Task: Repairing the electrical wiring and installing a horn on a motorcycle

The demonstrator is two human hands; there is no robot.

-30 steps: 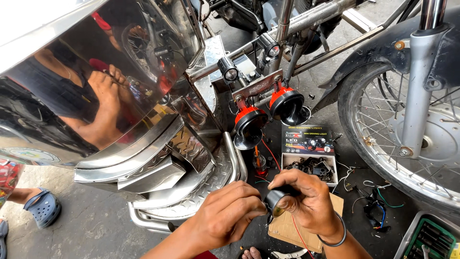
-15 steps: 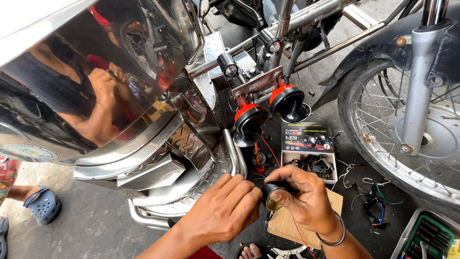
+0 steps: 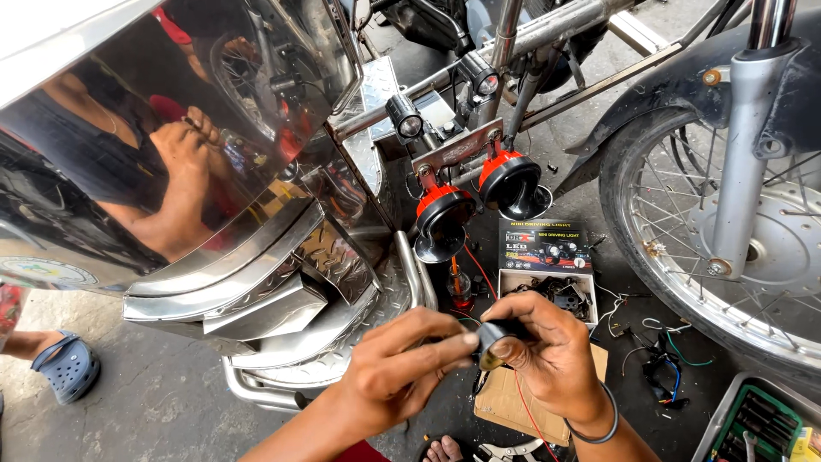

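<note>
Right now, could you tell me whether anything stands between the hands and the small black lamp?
Nothing visible does: the right hand grips the small black lamp, and the left hand touches it with its fingertips.

Both hands low in the centre: left hand (image 3: 389,376) at 7 o'clock, right hand (image 3: 547,355) just beside it at 5 o'clock, fingertips meeting on a small round part (image 3: 494,338) held between them. Under the right hand, on the ground, a piece of cardboard (image 3: 513,406). Directly above the hands, toward 12 o'clock, an open box (image 3: 547,295) (small parts inside), and higher again two horns (image 3: 475,205) side by side, hanging from a bracket (image 3: 457,150). At 9 to 11 o'clock, the large metal sidecar body (image 3: 171,154). At 2 to 3 o'clock, a spoked wheel (image 3: 727,231). Loose wires (image 3: 658,351) between box and wheel. Tool tray (image 3: 757,423) at 4 o'clock corner. Sandalled foot (image 3: 64,368) at 8 o'clock.
</note>
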